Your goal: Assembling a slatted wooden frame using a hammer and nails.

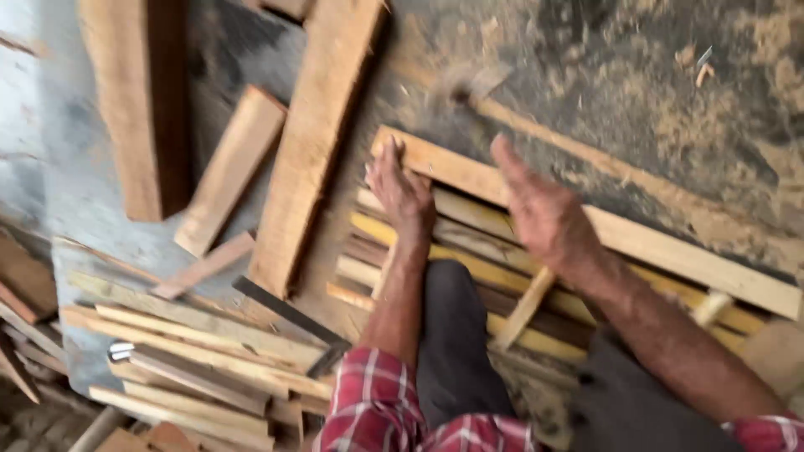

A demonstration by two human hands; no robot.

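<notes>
Several slats (536,251) lie side by side on the floor (653,100) under both hands, apparently laid out but not yet fastened. Left hand (400,194) presses the top slat's end, fingers spread; right hand (544,213) hovers open, holding nothing. Hammer (473,84) lies just beyond; spare planks (201,351) sit left.

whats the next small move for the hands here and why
Probably close the right hand around the hammer handle: that hand hovers open just above the long handle lying on the floor, gripping nothing. The left hand already rests on the end of the top wooden strip, seemingly steadying it.
</notes>
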